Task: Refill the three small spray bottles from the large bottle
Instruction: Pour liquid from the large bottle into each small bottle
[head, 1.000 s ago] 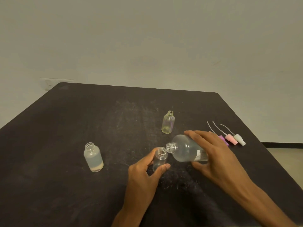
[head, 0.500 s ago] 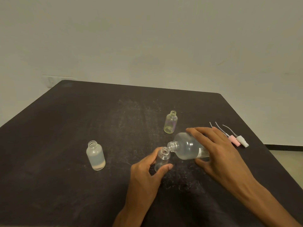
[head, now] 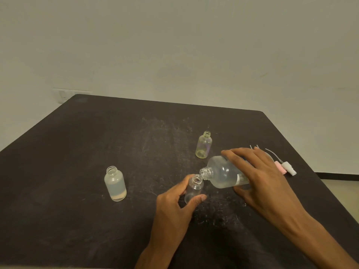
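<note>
Clear plastic fills both of your hands. Your right hand (head: 260,175) wraps over the large bottle (head: 223,172), holding it tipped on its side with the open neck pointing left and slightly down. Your left hand (head: 174,202) pinches the small clear bottle (head: 193,189) between thumb and fingers, holding it tilted on the dark surface (head: 97,152).

Over the last second the large bottle's neck has drawn in closer, and its lip now sits right against the small bottle's mouth; whether the two rims actually touch, you cannot tell from here. No stream of liquid is visible, so the pour looks about to begin or barely begun. The small bottle in your grip looks close to empty.

Further out, the frosted bottle (head: 115,183) stands upright well to the left and seems to hold liquid, likely already refilled. The yellowish bottle (head: 204,144) stands uncapped just beyond the large bottle and looks empty. The spray tops (head: 285,167) lie at the right edge, partly hidden behind your right hand. By this reading, one bottle is done, one is in hand, and one waits.
</note>
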